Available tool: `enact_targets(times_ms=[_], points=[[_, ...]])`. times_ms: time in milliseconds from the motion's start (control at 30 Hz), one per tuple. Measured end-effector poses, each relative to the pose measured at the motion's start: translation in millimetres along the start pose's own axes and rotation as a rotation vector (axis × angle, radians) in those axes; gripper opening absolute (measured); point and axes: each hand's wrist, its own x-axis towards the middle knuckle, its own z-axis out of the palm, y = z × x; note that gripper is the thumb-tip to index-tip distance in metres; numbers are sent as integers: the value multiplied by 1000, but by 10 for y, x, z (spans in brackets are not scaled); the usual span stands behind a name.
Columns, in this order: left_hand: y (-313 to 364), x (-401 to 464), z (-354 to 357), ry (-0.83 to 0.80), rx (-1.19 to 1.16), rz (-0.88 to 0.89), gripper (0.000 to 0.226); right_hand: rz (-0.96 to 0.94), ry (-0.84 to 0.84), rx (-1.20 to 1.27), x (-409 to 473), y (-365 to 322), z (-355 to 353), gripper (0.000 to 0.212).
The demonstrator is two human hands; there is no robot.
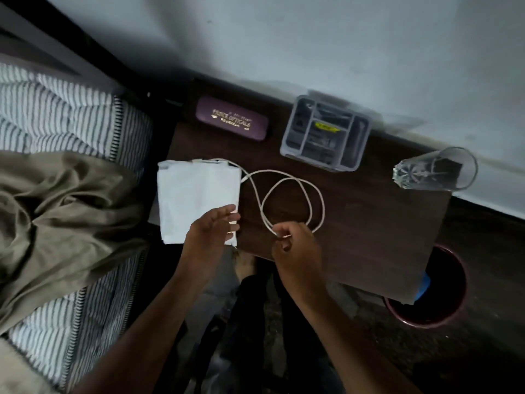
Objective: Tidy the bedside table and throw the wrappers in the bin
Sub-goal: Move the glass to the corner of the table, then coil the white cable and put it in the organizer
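A white cable point(287, 182) lies in loose loops on the dark wooden bedside table point(377, 223). My right hand point(295, 245) is shut on the near part of the loops at the table's front edge. My left hand point(211, 227) rests with spread fingers on the near right corner of a white folded paper point(196, 194) at the table's left side; the cable runs under or behind that paper's top edge. A dark red bin point(443, 314) stands on the floor under the table's right front corner, with something blue point(424, 285) at its rim.
A purple glasses case point(231, 122) lies at the back left. A grey compartment organiser point(326, 132) stands at the back middle. A clear drinking glass point(434, 169) stands at the back right corner. The bed with striped sheet point(54, 115) and tan blanket point(56, 211) adjoins on the left.
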Motion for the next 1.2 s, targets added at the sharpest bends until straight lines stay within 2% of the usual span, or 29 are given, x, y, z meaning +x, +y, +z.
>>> enact_targets(times_ms=[100, 333, 433, 533, 600, 667, 767, 867, 1000, 1100, 1133, 1200], points=[[-104, -6, -159, 4, -7, -24, 29, 1, -65, -18, -52, -34, 176, 30], [-192, -24, -288, -8, -85, -58, 28, 40, -75, -117, 92, -133, 352, 24], [-247, -121, -256, -36, -47, -58, 26, 31, -29, -114, 128, -168, 396, 26], [-277, -213, -231, -105, -1, -45, 28, -46, 58, -169, 313, -230, 394, 39], [-276, -201, -234, -132, 53, -16, 26, -64, 130, -295, 563, -270, 363, 45], [-256, -161, -247, -158, 98, -4, 34, -110, 184, -495, 808, -303, 320, 46], [-226, -121, -262, -210, 179, 33, 33, -190, 141, -742, 993, -304, 308, 45], [-178, -132, -223, -239, 225, 61, 34, -218, 97, -854, 1038, -295, 290, 35], [-24, -133, -116, -226, 313, 231, 34, -244, 116, -811, 951, -287, 165, 19], [139, -79, 42, -135, 500, 526, 36, -298, 163, -693, 742, -275, -10, 19], [198, -57, 112, -95, 573, 601, 41, -326, 181, -661, 660, -280, -73, 18], [310, -20, 274, -78, 670, 641, 53, -389, 230, -612, 511, -291, -226, 15]])
